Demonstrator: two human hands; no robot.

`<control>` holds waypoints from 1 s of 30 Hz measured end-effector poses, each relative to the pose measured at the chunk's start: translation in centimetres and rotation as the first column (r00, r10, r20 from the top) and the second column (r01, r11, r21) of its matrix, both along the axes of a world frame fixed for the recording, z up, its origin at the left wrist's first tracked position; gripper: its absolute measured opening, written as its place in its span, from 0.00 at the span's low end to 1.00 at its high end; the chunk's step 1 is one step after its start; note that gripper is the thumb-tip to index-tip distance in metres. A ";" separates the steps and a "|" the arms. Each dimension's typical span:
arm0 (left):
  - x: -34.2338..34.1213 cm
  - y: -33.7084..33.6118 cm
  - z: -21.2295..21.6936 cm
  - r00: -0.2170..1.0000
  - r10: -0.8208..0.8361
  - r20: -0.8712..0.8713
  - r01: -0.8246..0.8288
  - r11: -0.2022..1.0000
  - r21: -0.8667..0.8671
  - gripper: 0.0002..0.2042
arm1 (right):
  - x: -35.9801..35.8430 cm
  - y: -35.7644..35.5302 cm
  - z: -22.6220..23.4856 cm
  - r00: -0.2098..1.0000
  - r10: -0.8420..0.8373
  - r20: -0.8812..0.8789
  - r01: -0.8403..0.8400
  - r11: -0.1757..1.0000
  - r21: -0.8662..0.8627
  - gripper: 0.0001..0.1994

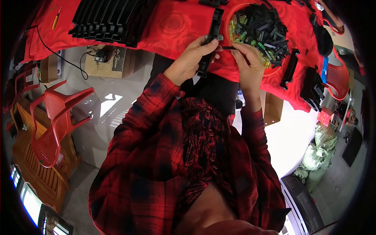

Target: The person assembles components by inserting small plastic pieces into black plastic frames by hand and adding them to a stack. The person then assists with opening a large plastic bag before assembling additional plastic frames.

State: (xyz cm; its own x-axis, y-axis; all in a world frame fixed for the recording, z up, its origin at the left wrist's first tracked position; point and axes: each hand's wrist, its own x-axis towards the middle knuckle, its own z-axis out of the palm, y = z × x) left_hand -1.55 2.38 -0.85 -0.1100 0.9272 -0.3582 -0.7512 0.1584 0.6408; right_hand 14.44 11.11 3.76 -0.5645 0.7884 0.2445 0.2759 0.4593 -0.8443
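My left hand (196, 56) is closed around a long black plastic strip (214, 26), held slantwise over the front edge of the red-covered table. To its right, my right hand (249, 65) pinches a small, thin black piece (227, 47) between thumb and fingertips. That piece points toward the strip; whether the two touch I cannot tell. Just beyond my right hand stands an orange-red basin (227, 24), heaped with small black plastic pieces (261, 28) and some yellow and green ones.
Long black plastic parts (107, 19) lie side by side at the table's left. A yellow-handled tool (56, 20) rests farther left. More black parts (313, 88) lie on the right. A cardboard box (109, 62) and a red plastic chair (55, 113) stand on the floor at left.
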 end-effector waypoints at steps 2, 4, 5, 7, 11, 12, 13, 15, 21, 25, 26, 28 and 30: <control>-0.1 0.0 0.3 1.000 0.001 0.018 -0.001 1.000 -0.018 0.20 | -0.1 0.0 0.0 1.000 0.012 0.022 -0.013 0.998 0.056 0.10; 0.0 -0.1 1.0 1.000 0.001 -0.006 -0.001 1.000 -0.014 0.16 | -0.2 -0.1 0.1 0.998 0.036 0.057 -0.043 0.991 0.124 0.11; 0.1 -0.1 0.9 1.000 0.002 -0.006 -0.002 1.000 -0.016 0.16 | -0.2 -0.2 0.1 0.998 0.037 0.057 -0.043 0.992 0.122 0.11; 0.2 0.0 0.5 1.000 0.016 -0.004 -0.016 1.000 -0.022 0.15 | -0.3 -0.4 0.0 0.998 0.045 0.044 -0.050 0.992 0.116 0.11; 0.3 -0.1 0.6 1.000 0.026 0.005 -0.026 1.000 -0.002 0.14 | -0.3 -0.7 -0.3 0.996 0.066 0.059 -0.071 0.993 0.092 0.10; 0.3 -0.1 0.5 0.999 0.032 0.000 -0.032 0.999 -0.002 0.14 | -0.4 -0.9 -0.6 0.995 0.073 -0.061 -0.079 0.992 -0.102 0.10; 0.3 -0.1 0.4 0.999 0.039 -0.005 -0.039 0.999 -0.001 0.13 | -0.5 -1.1 -0.8 0.982 0.056 -0.178 -0.107 0.951 -0.290 0.11; 0.3 -0.1 0.4 0.999 0.044 -0.022 -0.044 0.999 0.000 0.12 | -0.9 -1.4 -0.2 0.982 -0.038 -0.187 -0.050 0.894 -0.446 0.12; 0.2 -0.1 0.6 0.998 0.055 -0.038 -0.055 0.998 -0.012 0.13 | -0.3 -0.7 -1.2 0.993 -0.113 -0.028 0.067 0.754 -0.653 0.13; 0.4 0.0 -0.2 0.997 0.033 -0.077 -0.032 0.999 0.017 0.14 | -0.5 -0.5 -1.2 0.978 -0.181 -0.105 0.058 0.714 -0.697 0.09; 0.2 -0.1 -0.4 0.997 0.034 -0.076 -0.033 0.999 0.016 0.14 | -0.6 -0.5 -0.9 0.978 -0.180 -0.104 0.057 0.714 -0.698 0.09; -0.2 -0.3 -0.6 0.996 -0.051 0.073 0.050 0.999 0.019 0.23 | -1.1 -0.4 -0.1 0.959 -0.201 -0.200 0.058 0.829 -0.556 0.07; -0.3 0.0 -0.9 0.999 -0.024 0.026 0.022 0.998 0.057 0.34 | -1.6 -0.3 1.3 0.962 -0.172 -0.211 0.034 0.844 -0.536 0.07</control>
State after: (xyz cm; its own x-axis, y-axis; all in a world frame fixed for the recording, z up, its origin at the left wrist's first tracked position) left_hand -1.83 2.38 -1.79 -0.0792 0.9481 -0.3078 -0.7649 0.1402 0.6287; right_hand 12.82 10.85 5.02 -0.4505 0.8867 -0.1038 0.0527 -0.0896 -0.9946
